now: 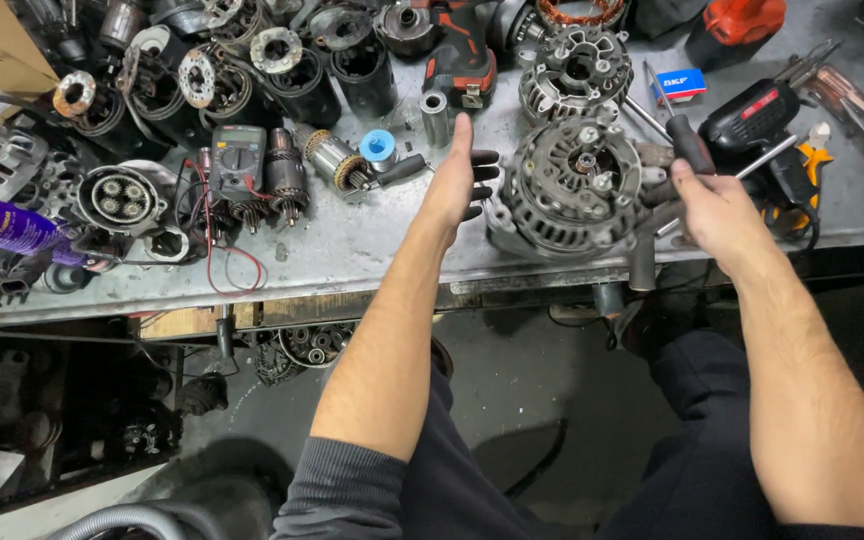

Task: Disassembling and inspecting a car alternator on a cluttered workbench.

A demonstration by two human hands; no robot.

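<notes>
The alternator [572, 187] lies flat on the desk [352, 255] between both hands. The left hand [455, 182], open with fingers straight, touches its left edge. The right hand [714, 212], just right of it, grips a black-handled screwdriver [690, 142] angled away from the person.

1 view: head-worn camera, looking steeply down and forward, close over the desk [352, 262] edge; forearms enter from the bottom of frame.
</notes>
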